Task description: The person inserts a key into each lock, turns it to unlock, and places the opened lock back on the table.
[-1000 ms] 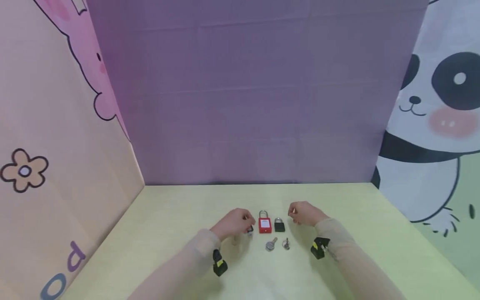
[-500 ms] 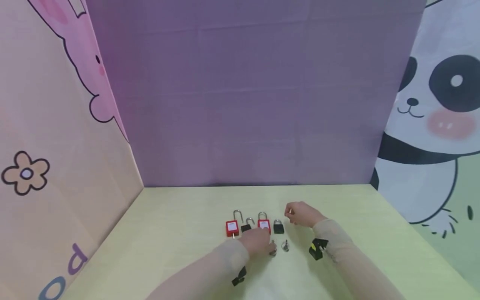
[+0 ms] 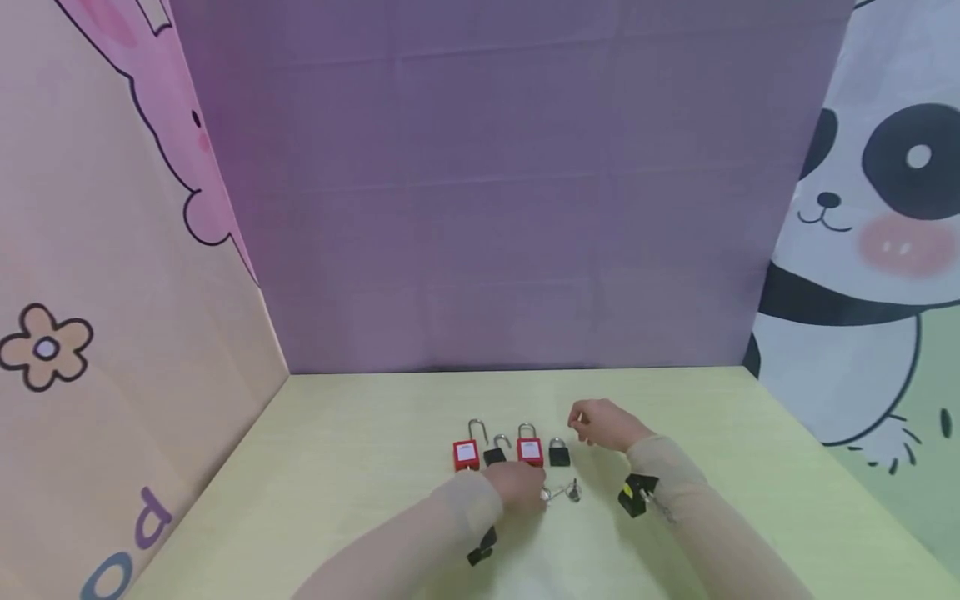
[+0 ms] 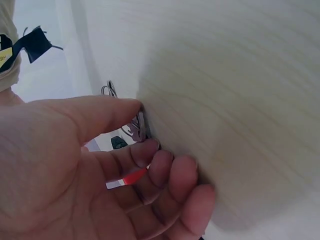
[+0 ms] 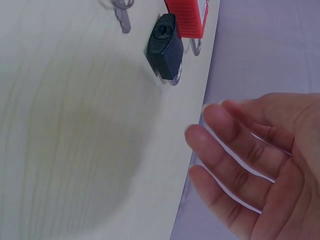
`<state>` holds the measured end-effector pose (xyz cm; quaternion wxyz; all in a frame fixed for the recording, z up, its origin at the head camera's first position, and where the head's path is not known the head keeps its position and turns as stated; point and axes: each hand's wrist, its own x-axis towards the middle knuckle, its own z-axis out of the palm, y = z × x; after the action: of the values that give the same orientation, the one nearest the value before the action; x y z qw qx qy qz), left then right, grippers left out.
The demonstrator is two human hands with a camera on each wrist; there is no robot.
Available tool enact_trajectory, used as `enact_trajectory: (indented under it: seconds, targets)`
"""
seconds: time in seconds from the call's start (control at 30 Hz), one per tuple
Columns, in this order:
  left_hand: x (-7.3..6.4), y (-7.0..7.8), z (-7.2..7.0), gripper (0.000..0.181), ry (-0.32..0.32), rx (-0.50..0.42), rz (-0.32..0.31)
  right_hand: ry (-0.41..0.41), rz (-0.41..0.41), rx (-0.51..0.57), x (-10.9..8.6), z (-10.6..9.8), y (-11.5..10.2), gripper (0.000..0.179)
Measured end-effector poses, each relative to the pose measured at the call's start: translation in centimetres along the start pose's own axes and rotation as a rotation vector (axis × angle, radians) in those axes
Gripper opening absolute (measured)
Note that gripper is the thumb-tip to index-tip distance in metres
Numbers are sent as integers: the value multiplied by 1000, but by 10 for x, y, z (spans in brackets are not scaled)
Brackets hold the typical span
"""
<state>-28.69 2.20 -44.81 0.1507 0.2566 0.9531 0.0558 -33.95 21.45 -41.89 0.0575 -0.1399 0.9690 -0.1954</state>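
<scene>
My left hand (image 3: 519,487) is low over the table in front of the padlocks. Its thumb and index finger pinch a silver key (image 4: 140,126) with a wire ring, the other fingers curled alongside. Just right of it lies a second key (image 3: 574,492) on a ring. Behind, a red padlock (image 3: 529,451) and a black padlock (image 3: 559,456) have their shackles closed. To their left, another red padlock (image 3: 466,455) and black padlock (image 3: 495,456) have raised, swung-out shackles. My right hand (image 3: 606,425) holds nothing, fingers loosely bent, beside the closed black padlock.
The pale wooden table (image 3: 360,450) ends at a purple cloth backdrop (image 3: 510,208). Printed cloths hang on both sides, a panda (image 3: 862,250) on the right. Each wrist bears a black strapped device (image 3: 637,496).
From the left-hand black padlock, my left hand has moved right and toward me to the key, which now lies between its thumb and index finger. My right hand has barely moved.
</scene>
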Motion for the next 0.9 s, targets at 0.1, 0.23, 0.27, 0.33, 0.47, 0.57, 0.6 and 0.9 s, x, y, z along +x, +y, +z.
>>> enact_trajectory:
  seconds: [0.1,0.23,0.27,0.33,0.47,0.57,0.6,0.9]
  targets:
    - [-2,-1,-2,23,-13,-9,-5,-5,12,2,1,-1,0,10]
    - [-2,0,-3,34,-22,-47,-40,-11,23,9,1,-1,-2,10]
    - [-1,0,-3,38,-18,-68,-57,-12,29,11,1,-1,-2,10]
    - [1,2,-3,46,1,-94,-75,-12,34,10,1,-1,-3,11]
    - [4,6,-1,45,28,-102,-57,-16,44,12,0,-3,-3,12]
    - [3,6,1,27,33,-87,-16,-21,43,20,-1,-3,-2,12]
    - [2,5,2,23,28,-94,-14,-22,41,23,-1,-3,-2,12]
    - [-17,-22,-4,19,-41,-123,33,-31,51,23,-1,-4,2,11]
